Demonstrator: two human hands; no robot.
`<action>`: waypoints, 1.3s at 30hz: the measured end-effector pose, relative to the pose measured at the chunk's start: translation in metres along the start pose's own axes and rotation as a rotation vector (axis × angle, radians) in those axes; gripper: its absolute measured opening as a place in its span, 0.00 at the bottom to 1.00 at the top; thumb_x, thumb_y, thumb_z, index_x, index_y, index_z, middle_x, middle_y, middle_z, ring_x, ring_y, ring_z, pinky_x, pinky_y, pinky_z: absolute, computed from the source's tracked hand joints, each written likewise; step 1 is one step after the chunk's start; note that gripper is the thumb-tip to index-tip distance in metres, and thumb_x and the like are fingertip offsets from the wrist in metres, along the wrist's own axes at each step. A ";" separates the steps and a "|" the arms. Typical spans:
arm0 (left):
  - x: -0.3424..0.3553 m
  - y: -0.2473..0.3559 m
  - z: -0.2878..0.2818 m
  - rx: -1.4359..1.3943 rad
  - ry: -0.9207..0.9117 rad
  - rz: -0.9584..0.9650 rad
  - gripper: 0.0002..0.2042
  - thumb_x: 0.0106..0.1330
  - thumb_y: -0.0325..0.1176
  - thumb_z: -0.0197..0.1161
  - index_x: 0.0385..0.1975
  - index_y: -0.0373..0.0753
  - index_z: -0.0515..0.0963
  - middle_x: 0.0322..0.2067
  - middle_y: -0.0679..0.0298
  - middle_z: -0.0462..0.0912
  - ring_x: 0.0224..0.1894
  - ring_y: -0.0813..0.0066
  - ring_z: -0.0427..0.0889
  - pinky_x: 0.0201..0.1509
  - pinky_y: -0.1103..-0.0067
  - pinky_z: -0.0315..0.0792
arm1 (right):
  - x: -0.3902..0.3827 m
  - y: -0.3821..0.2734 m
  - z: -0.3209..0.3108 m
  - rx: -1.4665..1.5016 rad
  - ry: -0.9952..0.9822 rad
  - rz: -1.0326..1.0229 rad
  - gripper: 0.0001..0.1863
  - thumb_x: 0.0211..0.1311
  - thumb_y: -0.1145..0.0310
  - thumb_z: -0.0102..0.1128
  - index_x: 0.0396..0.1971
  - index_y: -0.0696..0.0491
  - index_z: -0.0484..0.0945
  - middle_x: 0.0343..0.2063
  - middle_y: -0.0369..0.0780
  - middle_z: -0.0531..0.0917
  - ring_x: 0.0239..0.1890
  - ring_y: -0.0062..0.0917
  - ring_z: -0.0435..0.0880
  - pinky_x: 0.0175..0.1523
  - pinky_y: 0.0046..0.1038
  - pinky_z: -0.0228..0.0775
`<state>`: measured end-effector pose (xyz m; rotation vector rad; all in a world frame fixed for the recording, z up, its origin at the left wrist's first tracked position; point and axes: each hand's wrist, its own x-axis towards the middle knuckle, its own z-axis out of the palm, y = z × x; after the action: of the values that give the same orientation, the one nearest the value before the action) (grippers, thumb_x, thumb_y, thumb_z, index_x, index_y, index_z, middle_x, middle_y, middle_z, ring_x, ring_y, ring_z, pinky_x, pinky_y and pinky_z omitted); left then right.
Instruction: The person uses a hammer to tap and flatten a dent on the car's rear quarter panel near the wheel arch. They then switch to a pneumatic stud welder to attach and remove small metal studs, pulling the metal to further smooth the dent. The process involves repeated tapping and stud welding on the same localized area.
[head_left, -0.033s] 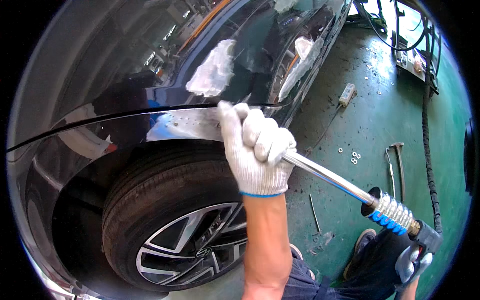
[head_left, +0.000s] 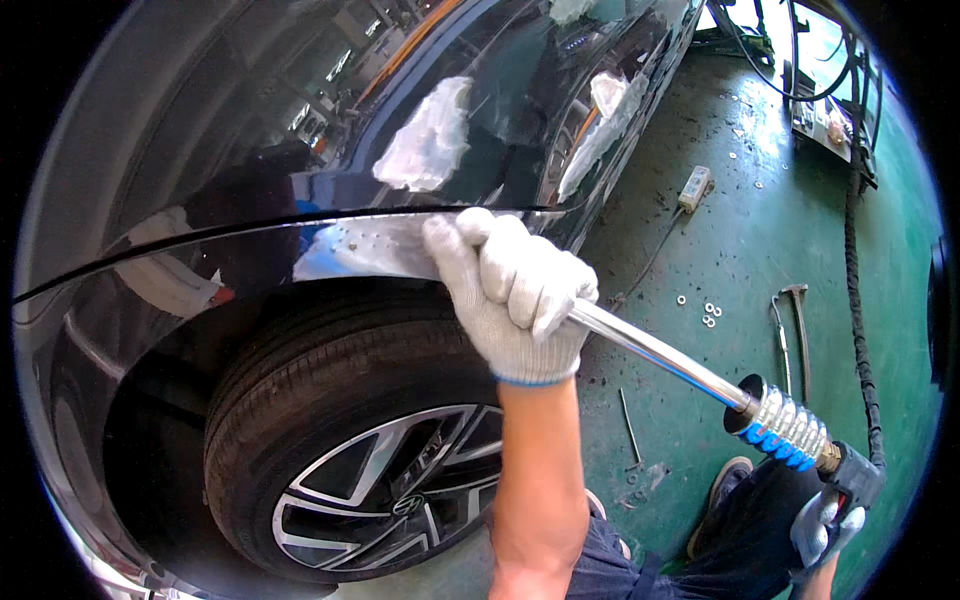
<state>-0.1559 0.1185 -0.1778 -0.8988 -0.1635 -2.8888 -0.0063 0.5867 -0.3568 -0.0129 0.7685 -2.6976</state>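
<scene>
A slide-hammer dent puller (head_left: pixel 660 351) slants down to the right from the car's bare-metal wheel-arch edge (head_left: pixel 375 247). My left hand (head_left: pixel 525 275), in a white knit glove, is closed round the upper end of its chrome rod. The tool's tip is hidden behind that hand, so I cannot tell whether it touches the metal. At the lower right, my gloved right hand (head_left: pixel 826 530) is closed on the black pistol handle (head_left: pixel 856 476). Between the rod and handle sit a black collar and a ribbed silver-and-blue weight (head_left: pixel 785 428).
The tyre (head_left: pixel 330 370) and spoked wheel stand below the arch. Pale filler patches (head_left: pixel 425 140) mark the dark panel. On the green floor lie a hammer (head_left: pixel 799 340), a thin rod (head_left: pixel 630 428), several washers (head_left: pixel 710 315) and a white box (head_left: pixel 693 188) with a cord. A wrapped cable (head_left: pixel 856 290) runs to the handle.
My left hand has turned slightly on the rod, its thumb shifting left and its forearm a little right. The right hand and the puller look almost unmoved.
</scene>
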 end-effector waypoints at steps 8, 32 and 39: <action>0.001 -0.038 0.020 0.560 0.865 0.275 0.12 0.74 0.43 0.56 0.31 0.45 0.73 0.14 0.76 0.59 0.10 0.86 0.57 0.13 0.84 0.54 | 0.005 -0.004 0.024 -0.002 0.016 -0.042 0.32 0.59 0.57 0.58 0.54 0.67 0.62 0.10 0.34 0.66 0.05 0.21 0.62 0.09 0.23 0.52; -0.012 -0.012 0.020 0.634 0.670 0.293 0.18 0.70 0.45 0.61 0.21 0.47 0.64 0.15 0.74 0.60 0.13 0.83 0.58 0.16 0.80 0.57 | 0.023 0.011 0.076 -0.057 -0.017 -0.030 0.33 0.57 0.60 0.61 0.53 0.67 0.59 0.09 0.34 0.65 0.04 0.21 0.62 0.09 0.23 0.53; -0.070 -0.092 0.027 0.750 0.650 0.331 0.21 0.70 0.31 0.61 0.60 0.37 0.67 0.43 0.62 0.80 0.45 0.74 0.81 0.53 0.70 0.79 | 0.000 0.028 -0.086 -0.009 0.044 0.076 0.19 0.67 0.51 0.51 0.35 0.55 0.74 0.20 0.35 0.76 0.17 0.21 0.72 0.22 0.24 0.66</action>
<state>-0.0962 0.2178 -0.2024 0.1320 -0.8500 -2.3335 -0.0062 0.6081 -0.4452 0.0720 0.7782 -2.6308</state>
